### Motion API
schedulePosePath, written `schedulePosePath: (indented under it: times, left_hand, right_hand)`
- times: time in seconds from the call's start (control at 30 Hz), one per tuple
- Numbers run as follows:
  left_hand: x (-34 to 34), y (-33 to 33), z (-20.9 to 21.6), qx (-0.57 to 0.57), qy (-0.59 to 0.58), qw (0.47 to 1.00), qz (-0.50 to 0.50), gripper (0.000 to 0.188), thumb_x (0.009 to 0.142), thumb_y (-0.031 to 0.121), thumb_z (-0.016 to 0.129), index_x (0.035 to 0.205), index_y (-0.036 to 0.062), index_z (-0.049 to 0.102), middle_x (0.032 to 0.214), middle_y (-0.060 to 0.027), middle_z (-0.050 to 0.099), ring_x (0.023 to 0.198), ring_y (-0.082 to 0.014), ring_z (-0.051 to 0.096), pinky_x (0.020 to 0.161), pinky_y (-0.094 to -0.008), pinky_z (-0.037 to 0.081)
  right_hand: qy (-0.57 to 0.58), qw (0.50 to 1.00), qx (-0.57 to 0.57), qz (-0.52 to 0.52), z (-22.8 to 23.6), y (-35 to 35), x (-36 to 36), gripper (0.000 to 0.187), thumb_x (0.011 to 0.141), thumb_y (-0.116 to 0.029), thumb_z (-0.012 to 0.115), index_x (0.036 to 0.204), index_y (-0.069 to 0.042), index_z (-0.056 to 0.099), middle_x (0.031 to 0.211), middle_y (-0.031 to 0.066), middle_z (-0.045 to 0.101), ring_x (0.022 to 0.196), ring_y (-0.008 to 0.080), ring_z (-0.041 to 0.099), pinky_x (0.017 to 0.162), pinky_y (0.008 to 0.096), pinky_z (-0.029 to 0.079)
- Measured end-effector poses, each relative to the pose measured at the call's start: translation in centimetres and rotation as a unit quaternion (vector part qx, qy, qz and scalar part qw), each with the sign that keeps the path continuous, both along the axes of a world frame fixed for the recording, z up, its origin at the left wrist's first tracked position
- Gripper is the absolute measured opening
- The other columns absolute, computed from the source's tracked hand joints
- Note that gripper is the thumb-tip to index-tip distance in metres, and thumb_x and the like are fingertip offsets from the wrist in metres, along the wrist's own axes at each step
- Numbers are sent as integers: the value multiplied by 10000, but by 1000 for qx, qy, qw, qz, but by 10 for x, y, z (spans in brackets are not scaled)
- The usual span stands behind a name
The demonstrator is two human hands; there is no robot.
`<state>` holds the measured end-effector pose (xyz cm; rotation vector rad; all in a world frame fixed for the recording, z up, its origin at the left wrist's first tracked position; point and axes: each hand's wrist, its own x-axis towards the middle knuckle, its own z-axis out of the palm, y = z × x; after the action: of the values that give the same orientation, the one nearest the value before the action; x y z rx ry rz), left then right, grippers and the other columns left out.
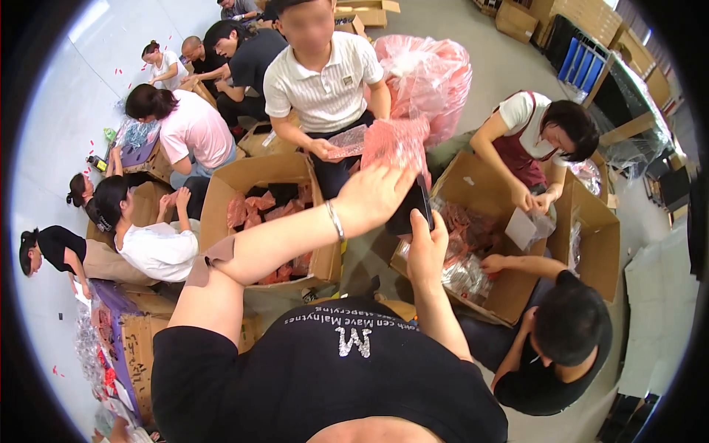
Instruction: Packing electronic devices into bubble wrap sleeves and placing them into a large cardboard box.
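My left hand (375, 198), with a bracelet at its wrist, is closed on a pink bubble-wrap bag (397, 144) held up in front of me. Just below it, my right hand (428, 244) grips a flat black object (410, 210) with its thumb along the edge. The black object's upper end meets the lower edge of the bag; whether it is inside cannot be seen. Across from me, a person in a white shirt (317, 81) holds another piece of pink bubble wrap (347, 142) next to mine.
An open carton (325, 269) with pink-wrapped pieces stands left of my hands. To the right is another carton (509, 303) with pink and clear packs, where two people reach in or work over it. A large pink plastic sack (443, 81) sits behind. Several people work at left.
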<state>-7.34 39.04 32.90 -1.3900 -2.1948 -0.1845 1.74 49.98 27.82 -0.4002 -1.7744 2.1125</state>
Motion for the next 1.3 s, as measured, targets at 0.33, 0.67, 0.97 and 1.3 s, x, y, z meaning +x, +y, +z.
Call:
schedulePosePath:
  times: [0.33,0.67,0.97,1.3]
  left_hand:
    - [25,7,30,45,-46,980,-189,263,728,139,539,978,71,582,927,-54,584,873,-201,569,856,-387,427]
    - [-25,-4,48,432,-751,485,-119,375,813,94,620,1145,-4,475,998,-24,562,877,-100,534,790,-254,431]
    - [-31,-43,63,387,-753,512,-146,416,769,83,671,1142,-1,509,1052,-23,586,909,-92,552,797,-244,448]
    - [-75,-54,135,291,-544,762,-198,511,778,239,659,1193,2,479,1082,-27,560,947,-105,537,831,-253,434]
  right_hand:
    - [198,927,-319,-13,2,4,-20,243,875,-70,494,1112,-22,472,970,72,582,866,170,584,762,276,483]
    - [264,921,-279,66,55,10,-17,488,857,-166,540,1286,-11,364,1235,97,481,1103,229,498,927,392,419]
    - [269,922,-273,63,89,6,-36,503,849,-151,561,1280,29,376,1245,107,473,1125,226,475,975,367,357]
    - [246,955,-132,104,68,21,-18,488,815,-138,630,1225,47,440,1182,109,522,1078,204,502,945,351,372]
